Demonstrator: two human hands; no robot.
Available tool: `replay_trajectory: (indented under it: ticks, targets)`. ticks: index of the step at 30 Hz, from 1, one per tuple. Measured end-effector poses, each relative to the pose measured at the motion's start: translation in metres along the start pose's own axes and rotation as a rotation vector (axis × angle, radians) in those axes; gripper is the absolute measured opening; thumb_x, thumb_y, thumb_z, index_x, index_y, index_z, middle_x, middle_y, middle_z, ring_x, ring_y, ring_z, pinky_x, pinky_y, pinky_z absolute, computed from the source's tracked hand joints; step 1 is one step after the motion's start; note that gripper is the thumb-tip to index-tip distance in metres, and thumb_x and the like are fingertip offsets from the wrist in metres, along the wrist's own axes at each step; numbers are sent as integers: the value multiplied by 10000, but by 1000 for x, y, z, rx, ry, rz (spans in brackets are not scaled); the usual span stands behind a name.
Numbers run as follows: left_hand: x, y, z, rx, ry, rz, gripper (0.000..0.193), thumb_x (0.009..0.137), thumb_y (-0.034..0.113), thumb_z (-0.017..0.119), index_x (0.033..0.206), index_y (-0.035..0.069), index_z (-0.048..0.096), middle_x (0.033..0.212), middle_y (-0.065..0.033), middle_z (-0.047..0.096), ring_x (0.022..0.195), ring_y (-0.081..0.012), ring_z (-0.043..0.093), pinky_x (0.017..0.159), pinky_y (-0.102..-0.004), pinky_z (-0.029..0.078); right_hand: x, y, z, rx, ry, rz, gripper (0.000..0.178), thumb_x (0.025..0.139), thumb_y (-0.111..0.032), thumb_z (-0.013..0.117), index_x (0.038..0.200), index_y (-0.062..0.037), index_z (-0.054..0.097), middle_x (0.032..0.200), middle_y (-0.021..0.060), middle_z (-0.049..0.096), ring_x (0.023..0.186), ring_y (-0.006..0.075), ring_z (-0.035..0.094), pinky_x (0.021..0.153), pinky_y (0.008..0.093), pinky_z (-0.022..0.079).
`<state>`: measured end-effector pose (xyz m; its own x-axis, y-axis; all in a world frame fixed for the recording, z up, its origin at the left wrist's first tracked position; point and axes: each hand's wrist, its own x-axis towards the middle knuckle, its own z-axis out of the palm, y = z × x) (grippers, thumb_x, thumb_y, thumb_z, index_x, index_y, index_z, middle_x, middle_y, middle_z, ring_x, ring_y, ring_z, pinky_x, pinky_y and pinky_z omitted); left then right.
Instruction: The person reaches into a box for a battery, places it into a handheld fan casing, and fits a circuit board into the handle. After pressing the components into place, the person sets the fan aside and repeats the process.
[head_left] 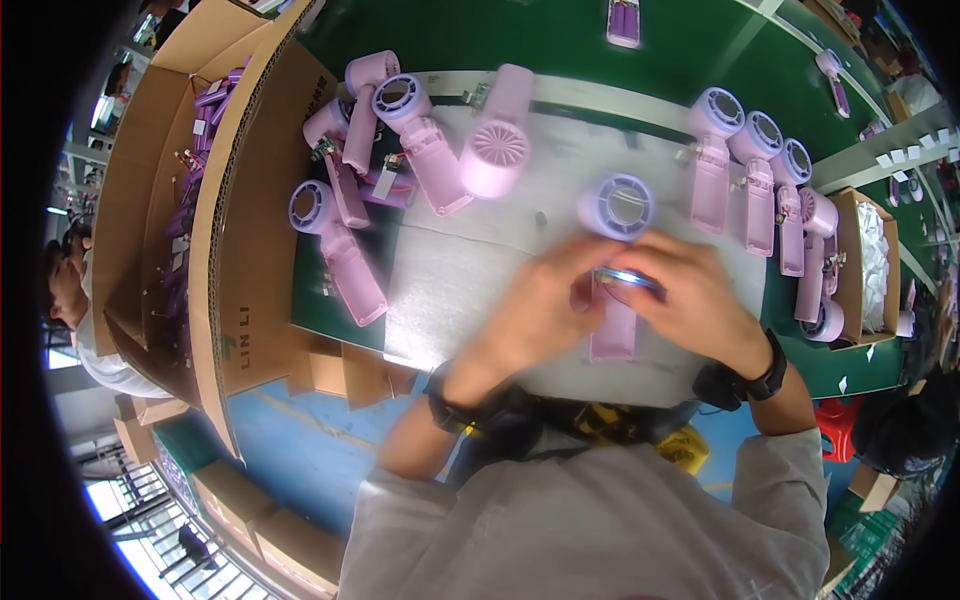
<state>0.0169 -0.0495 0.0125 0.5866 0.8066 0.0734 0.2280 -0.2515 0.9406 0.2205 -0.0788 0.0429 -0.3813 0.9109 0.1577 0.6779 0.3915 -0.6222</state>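
A pink handheld fan with a lavender ring head lies before me on the pale mat, its hollow handle pointing toward my body. My left hand is closed around the left side of this fan at its neck. From the other side, my right hand pinches a small shiny bluish piece above the handle; motion blur and fingers hide its kind. Both sets of fingertips nearly meet over the handle. Black bands circle both wrists.
Several pink fan bodies stand in groups, left and right. A tall carton of purple parts borders the left side. At right sits a small carton holding white pieces. Another fan part lies on the green surface beyond a pale rail.
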Motion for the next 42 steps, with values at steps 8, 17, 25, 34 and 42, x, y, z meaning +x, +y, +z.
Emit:
replay_trajectory:
  ticks: [8,17,25,34,42]
  targets:
    - [-1,1,-1,-23,3,5,608,702,-75,684,1292,50,612,1175,-90,642,740,-139,624,664,-268,536,1,-6,-1,9,-36,22,295,742,-23,665,1037,-29,676,981,123,659,797,333,656,673,382,532]
    - [-1,3,-3,-24,-3,-7,596,706,-74,675,1286,49,615,1200,-102,647,756,-142,636,676,-271,542,1,-6,-1,23,-39,-21,299,737,-30,670,1037,-25,675,1010,122,654,811,333,653,681,390,530]
    - [-1,2,-4,-19,-21,-15,592,713,-75,666,1289,51,614,1202,-106,649,757,-146,634,679,-274,540,1,-7,0,-3,-70,-49,278,737,-26,687,1014,-34,683,1007,107,659,803,319,656,672,382,531]
    - [-2,3,-7,-29,-43,-33,593,728,-85,655,1298,72,619,1210,-82,648,748,-124,621,666,-259,529,-7,1,12,18,227,-40,196,738,-77,753,929,-68,704,813,62,676,669,262,651,565,376,513]
    - [-1,4,-6,-56,-52,-48,597,743,-84,656,1312,90,610,1215,-73,646,735,-113,613,659,-251,524,-8,-5,15,-84,254,-63,159,753,-93,762,902,-65,713,791,47,660,664,242,643,568,363,509]
